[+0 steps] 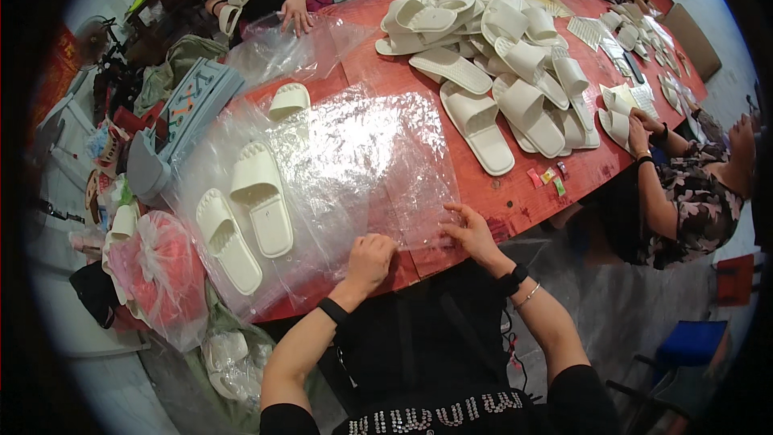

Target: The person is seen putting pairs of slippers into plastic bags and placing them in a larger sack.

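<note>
A clear plastic bag lies spread flat on the near part of the red table, shiny with glare. At its near edge my left hand is closed, fingers curled on the film. To the right, my right hand reaches over the bag's right corner with its fingers apart, the fingertips at the film. On the left part of the plastic lie two cream slippers, a longer one and one beside it. Another cream slipper sits farther back, partly under or against the film.
A big heap of cream slippers covers the table's middle right. Small coloured wrapped pieces lie near it. On the left stand a grey plastic stool and a bag of red stuff. Co-workers handle slippers across and to the right.
</note>
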Demonstrator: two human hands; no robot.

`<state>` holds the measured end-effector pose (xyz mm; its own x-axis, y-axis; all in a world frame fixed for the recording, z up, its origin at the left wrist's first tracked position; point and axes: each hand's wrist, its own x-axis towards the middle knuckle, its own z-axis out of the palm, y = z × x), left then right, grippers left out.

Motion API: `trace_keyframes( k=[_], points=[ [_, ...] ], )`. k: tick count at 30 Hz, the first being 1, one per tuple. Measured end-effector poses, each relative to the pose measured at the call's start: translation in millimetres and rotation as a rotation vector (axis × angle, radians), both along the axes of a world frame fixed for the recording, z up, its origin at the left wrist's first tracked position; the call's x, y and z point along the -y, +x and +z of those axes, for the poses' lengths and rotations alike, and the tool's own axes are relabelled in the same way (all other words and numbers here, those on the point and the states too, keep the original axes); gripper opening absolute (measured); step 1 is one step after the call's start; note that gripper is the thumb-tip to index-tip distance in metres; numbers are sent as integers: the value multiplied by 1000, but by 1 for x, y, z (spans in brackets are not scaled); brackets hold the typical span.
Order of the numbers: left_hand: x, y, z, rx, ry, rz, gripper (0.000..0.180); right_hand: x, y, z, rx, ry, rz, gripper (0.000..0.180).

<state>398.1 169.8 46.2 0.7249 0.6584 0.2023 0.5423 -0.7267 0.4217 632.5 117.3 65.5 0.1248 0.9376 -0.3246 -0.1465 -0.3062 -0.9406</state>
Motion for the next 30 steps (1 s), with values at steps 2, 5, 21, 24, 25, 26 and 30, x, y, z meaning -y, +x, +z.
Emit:
trace_keyframes(
  k=[2, 5, 21, 24, 25, 26, 30],
  points=[
    [-4, 9, 6, 117, 46, 34, 10, 0, 8, -4, -17, 34, -2, 38],
    [-8, 13, 15, 268, -373, 250, 14, -6, 8, -1, 23, 98, -57, 38],
    [4, 30, 5, -1, 111, 105, 27, 6, 10, -16, -50, 76, -8, 19],
    [-8, 24, 6, 66, -42, 154, 25, 6, 16, -14, 67, 54, 12, 17],
    [-11, 25, 11, 158, -134, 185, 25, 8, 20, -18, 436, 187, 32, 22],
    [-15, 27, 21, 161, -131, 183, 25, 7, 24, -18, 805, 320, 54, 30],
    [-36, 24, 47, 263, -121, 316, 25, 4, 16, 7, 1154, 548, 136, 46]
  ],
)
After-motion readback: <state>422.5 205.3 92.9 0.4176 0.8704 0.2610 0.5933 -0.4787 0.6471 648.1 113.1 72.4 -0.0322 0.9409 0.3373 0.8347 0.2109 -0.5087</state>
